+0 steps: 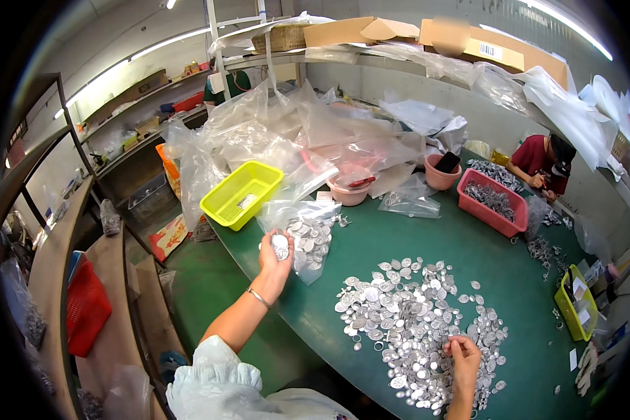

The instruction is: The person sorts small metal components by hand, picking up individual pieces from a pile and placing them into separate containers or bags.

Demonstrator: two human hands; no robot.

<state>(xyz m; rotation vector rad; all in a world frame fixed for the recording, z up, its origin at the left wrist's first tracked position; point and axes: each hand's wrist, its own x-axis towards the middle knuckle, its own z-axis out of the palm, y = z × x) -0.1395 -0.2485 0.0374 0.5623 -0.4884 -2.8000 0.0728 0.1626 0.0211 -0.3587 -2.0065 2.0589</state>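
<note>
A broad heap of small silver metal medallions (399, 315), mostly oval and round, covers the green table (315, 308) in front of me. My left hand (271, 266) is cupped around a few silver discs (280, 246), held up at the table's left edge. Just beside it lies a clear plastic bag (308, 271) with many similar pieces. Over the right side of the heap, my right hand (465, 360) has its thumb and fingertips pinched together. Whatever sits between those fingertips is too small to make out.
A yellow-green basket (220, 204) stands behind the bag. Pink bowls (348, 197) and a pink basket (493, 218) of metal parts line the back. Plastic bags (280, 129) pile up there. A co-worker (532, 161) sits far right. Shelves (112, 273) rise on the left.
</note>
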